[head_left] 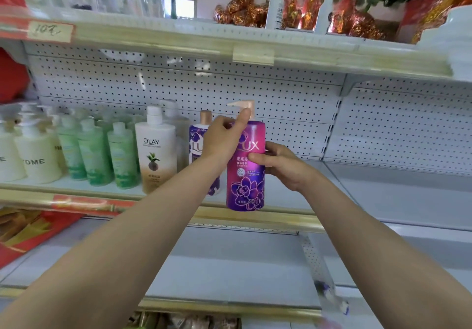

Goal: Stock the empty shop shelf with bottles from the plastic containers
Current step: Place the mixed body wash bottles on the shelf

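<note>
Purple-and-magenta plastic pump bottle [245,173] marked LUX is being held upright at the front lip of the white metal shelf [383,193], its base sitting level with the gold edge strip [286,220]. I am observing the right hand [283,165] gripping the bottle's side, fingers wrapping across the label. The left hand [224,137] is lying against the bottle's upper left, forefinger reaching up to the rose-gold pump [246,105]; whether its other curled fingers are holding anything I cannot tell. A second purple bottle [195,134], a white OLAY bottle [155,150] and green bottles [94,150] are standing just to the left.
</note>
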A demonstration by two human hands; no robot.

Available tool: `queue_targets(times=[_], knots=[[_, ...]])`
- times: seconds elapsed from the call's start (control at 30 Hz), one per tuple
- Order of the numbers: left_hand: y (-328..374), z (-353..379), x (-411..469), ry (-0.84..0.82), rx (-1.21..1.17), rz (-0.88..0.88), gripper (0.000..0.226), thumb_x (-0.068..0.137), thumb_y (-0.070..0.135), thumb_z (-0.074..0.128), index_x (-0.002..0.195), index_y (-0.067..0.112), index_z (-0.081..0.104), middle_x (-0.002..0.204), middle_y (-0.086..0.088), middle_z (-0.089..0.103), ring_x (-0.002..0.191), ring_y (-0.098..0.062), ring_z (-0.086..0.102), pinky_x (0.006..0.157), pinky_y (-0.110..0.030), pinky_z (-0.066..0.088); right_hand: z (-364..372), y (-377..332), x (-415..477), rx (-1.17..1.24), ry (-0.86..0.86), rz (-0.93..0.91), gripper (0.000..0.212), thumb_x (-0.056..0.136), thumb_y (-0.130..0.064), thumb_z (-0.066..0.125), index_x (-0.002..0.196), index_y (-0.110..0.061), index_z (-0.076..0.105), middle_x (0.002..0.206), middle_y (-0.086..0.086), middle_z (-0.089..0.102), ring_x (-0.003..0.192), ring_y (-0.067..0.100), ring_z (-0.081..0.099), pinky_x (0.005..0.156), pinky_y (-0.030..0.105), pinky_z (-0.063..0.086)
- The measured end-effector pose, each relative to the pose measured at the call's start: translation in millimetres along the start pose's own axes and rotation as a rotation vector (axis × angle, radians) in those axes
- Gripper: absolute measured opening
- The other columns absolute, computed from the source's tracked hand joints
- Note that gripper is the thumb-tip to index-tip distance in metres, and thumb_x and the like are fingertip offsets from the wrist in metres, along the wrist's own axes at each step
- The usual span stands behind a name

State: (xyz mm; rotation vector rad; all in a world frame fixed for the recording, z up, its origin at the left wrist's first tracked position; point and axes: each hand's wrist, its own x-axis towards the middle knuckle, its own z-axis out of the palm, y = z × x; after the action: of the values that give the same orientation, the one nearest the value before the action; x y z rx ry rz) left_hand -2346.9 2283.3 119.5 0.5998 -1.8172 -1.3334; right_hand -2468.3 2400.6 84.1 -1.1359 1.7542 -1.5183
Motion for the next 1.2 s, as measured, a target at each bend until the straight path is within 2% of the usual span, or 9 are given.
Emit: queue_targets(times=[0.13,0.23,0.33,0.43,0.53,0.73,0.87,1.2], knots=[[-30.1,-15.5,11.2,0.191,0.325,0.27,0.046,0.094,0.056,0.049,0.117,0.017,0.058,0.127,-0.001,0.051,0.121,-0.015,0.043,0.096,-0.027,0.034,-7.6,-11.6,9.2,0.086,0.127,-0.03,0.055,0.079,-0.028,0.077,0.127,-0.009,0.06,0.119,0.008,0.071,0.103,0.021,0.07,0.085,0.032,0.053],[-63.8,-27.2,23.2,0.175,0.581,0.336,0.04,0.097,0.049,0.045,0.125,0.024,0.058,0.142,-0.003,0.041,0.132,-0.023,0.035,0.104,-0.035,0.032,-10.5,-15.3,21.5,0.07,0.174,-0.044,0.049,0.084,-0.022,0.076,0.128,-0.008,0.058,0.119,0.007,0.071,0.106,0.021,0.069,0.084,0.03,0.053],[-86.3,-32.5,30.6,0.142,0.717,0.435,0.042,0.097,0.044,0.047,0.134,0.025,0.054,0.15,-0.006,0.036,0.138,-0.027,0.032,0.109,-0.042,0.031,-11.8,-7.8,37.0,0.053,0.199,-0.021,0.051,0.083,-0.02,0.079,0.128,-0.009,0.059,0.119,0.007,0.072,0.109,0.023,0.069,0.091,0.035,0.055],[-95.8,-36.1,34.0,0.144,0.756,0.47,0.045,0.097,0.04,0.051,0.138,0.024,0.051,0.152,-0.01,0.035,0.141,-0.03,0.028,0.112,-0.042,0.028,-10.2,10.9,51.3,0.054,0.228,0.023,0.054,0.08,-0.02,0.083,0.127,-0.009,0.059,0.12,0.008,0.071,0.111,0.025,0.068,0.097,0.04,0.054],[-99.1,-40.4,36.1,0.176,0.799,0.518,0.042,0.095,0.037,0.053,0.136,0.025,0.052,0.147,-0.01,0.039,0.133,-0.03,0.033,0.105,-0.043,0.037,-6.0,30.4,60.5,0.064,0.252,0.067,0.052,0.08,-0.016,0.083,0.126,-0.008,0.06,0.12,0.01,0.071,0.113,0.028,0.067,0.099,0.043,0.053],[-110.7,-42.9,35.3,0.201,0.846,0.603,0.045,0.094,0.033,0.056,0.138,0.023,0.05,0.145,-0.013,0.039,0.13,-0.03,0.032,0.096,-0.042,0.044,0.8,57.5,65.6,0.062,0.246,0.139,0.051,0.08,-0.009,0.081,0.127,-0.008,0.06,0.116,0.008,0.072,0.111,0.025,0.068,0.095,0.036,0.054],[-114.2,-39.0,39.9,0.203,0.811,0.613,0.045,0.093,0.03,0.055,0.137,0.021,0.05,0.145,-0.014,0.039,0.131,-0.032,0.034,0.101,-0.042,0.04,1.4,64.4,67.5,0.056,0.215,0.146,0.052,0.083,-0.011,0.078,0.131,-0.01,0.058,0.122,0.008,0.07,0.114,0.023,0.067,0.095,0.033,0.054],[-119.3,-36.7,41.7,0.186,0.783,0.629,0.048,0.092,0.028,0.051,0.139,0.021,0.046,0.148,-0.015,0.036,0.137,-0.034,0.032,0.106,-0.044,0.039,8.3,68.8,62.0,0.041,0.245,0.17,0.055,0.085,-0.021,0.078,0.135,-0.012,0.058,0.125,0.006,0.07,0.117,0.021,0.066,0.107,0.041,0.049]])
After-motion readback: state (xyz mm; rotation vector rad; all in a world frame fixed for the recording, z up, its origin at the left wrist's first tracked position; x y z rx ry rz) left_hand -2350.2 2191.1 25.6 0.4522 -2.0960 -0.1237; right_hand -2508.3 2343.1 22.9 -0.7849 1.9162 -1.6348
